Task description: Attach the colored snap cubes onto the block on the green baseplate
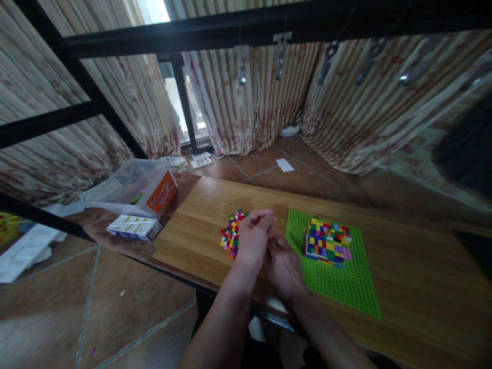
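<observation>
In the middle of the head view my left hand [252, 233] and my right hand [285, 264] meet above the wooden board. My left thumb and fingers are drawn together in a pinch; anything between them is too small to name. The right hand's fingers curl inward just below the left fingertips, and their contents are hidden. Left of my hands lies a pile of small multicoloured toy bricks [230, 233], partly covered by my left hand. To the right, a block built of coloured bricks [326, 241] stands on a green studded baseplate [338, 287].
A clear plastic bin [126, 187] with an orange label stands at the board's [192, 215] left end, behind a white and blue box [134, 227]. A black metal frame [230, 37] crosses above. Patterned curtains [246, 102] hang behind, and papers [285, 165] lie on the tiled floor.
</observation>
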Demonstrator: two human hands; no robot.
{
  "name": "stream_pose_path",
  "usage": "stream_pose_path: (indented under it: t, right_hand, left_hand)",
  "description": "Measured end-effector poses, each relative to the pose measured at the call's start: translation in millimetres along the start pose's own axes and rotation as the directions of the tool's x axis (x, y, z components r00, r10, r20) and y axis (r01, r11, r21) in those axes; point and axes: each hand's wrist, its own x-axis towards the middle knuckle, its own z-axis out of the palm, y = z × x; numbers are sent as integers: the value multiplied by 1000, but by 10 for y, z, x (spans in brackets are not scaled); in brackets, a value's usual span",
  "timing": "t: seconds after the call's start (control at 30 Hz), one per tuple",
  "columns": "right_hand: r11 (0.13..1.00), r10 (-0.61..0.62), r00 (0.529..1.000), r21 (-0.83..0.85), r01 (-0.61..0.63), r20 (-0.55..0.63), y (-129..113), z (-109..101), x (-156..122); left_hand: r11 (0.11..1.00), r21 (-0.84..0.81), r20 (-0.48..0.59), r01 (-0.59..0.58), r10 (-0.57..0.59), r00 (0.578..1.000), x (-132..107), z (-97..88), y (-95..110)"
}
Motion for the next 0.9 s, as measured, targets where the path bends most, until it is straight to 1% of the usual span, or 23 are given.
stream_pose_path:
  t: [0.07,0.13,0.27,0.37,0.47,0.53,0.6,0.7,0.8,0.9]
  right_hand:
    - [1000,10,1000,12,-10,0,4,7,4]
    - [998,15,1000,53,-14,-23,-2,6,3]
    - [978,24,995,209,-4,-92,-50,-64,-16]
    - [960,34,989,280,8,-145,-84,-207,-48]
    - [959,62,967,283,11,-247,-43,-435,-100]
    - [963,122,937,266,-33,-328,55,-617,-146]
    - [955,230,888,268,-127,-398,205,-790,-192]
    - [904,395,811,341,-259,-432,462,-964,-240]
    - [852,495,778,390,-349,-386,635,-1014,-241]
    - [857,508,776,316,-408,-373,669,-1002,-199]
  left_hand:
    - [1000,9,-10,-4,4,1000,-1,-1,16]
    - [1000,26,-23,-10,11,1000,2,-11,34]
    - [998,47,-19,-30,31,999,19,-48,51]
    - [998,48,-9,-31,31,999,35,-61,37]
    - [998,54,9,-18,17,1000,39,-44,13]
    - [997,82,30,-7,4,1000,29,-21,-4]
    - [990,139,61,0,-9,998,12,4,-32]
    - [961,273,141,-49,10,990,-16,35,-117]
    - [886,434,256,-161,50,965,-46,72,-241]
    - [756,605,315,-249,61,947,-95,128,-345]
